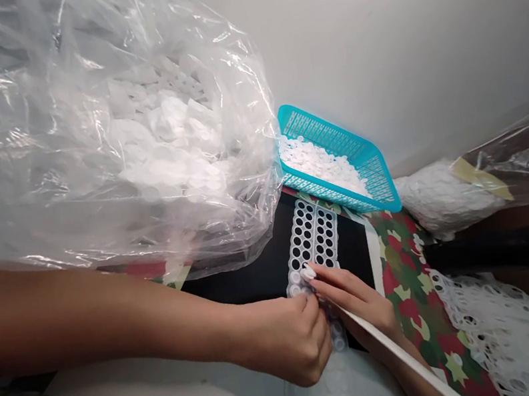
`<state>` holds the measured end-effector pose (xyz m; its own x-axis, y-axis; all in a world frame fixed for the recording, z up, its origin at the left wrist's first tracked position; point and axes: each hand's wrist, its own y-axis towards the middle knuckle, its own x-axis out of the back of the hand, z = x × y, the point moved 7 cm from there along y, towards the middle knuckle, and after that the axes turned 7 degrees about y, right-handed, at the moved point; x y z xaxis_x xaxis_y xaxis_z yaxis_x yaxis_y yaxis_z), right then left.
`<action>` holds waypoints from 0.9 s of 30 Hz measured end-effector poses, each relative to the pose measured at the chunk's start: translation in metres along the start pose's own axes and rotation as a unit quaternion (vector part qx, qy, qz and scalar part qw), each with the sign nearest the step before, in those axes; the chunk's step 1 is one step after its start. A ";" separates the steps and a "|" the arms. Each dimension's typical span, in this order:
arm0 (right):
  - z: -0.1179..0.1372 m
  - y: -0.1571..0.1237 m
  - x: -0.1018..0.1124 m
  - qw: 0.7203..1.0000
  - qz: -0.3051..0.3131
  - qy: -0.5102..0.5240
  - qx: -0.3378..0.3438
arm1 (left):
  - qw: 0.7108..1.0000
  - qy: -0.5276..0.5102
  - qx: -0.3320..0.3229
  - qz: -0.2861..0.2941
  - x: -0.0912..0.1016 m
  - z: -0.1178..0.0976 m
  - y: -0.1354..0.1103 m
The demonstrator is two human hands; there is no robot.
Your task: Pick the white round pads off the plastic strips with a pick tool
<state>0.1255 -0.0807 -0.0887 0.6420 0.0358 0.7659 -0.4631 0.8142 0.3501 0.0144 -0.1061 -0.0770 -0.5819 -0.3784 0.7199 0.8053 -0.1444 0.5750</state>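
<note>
My left hand (293,342) is closed, its fingertips pinched together over a perforated translucent sheet (311,231). What it pinches is hidden behind the fingers. Against it, my right hand (363,300) has its fingers bent together at the sheet, with a small white disc (309,272) at the fingertips. Round holes run along the sheet in rows; black shows through the far ones, while those near my hands have whitish discs in them. Across my right palm and wrist runs a thin white edge (402,354); whether I hold it is unclear. A black mat (238,283) lies underneath.
A large clear plastic bag (174,145) of white pieces bulges at the left, above my forearm. Behind the sheet stands a turquoise basket (376,169) with small white discs. Right, another filled bag (447,198) and punched white sheets (525,330) lie beside the patterned cloth (408,268).
</note>
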 end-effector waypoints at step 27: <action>0.002 0.005 0.007 0.999 0.049 -0.020 0.002 | 1.000 0.005 0.004 -0.016 0.001 -0.009 -0.004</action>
<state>0.1263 -0.0775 -0.0803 0.5682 0.0912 0.8178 -0.5243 0.8061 0.2744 0.0115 -0.1139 -0.0818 -0.6060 -0.3831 0.6971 0.7854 -0.1490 0.6008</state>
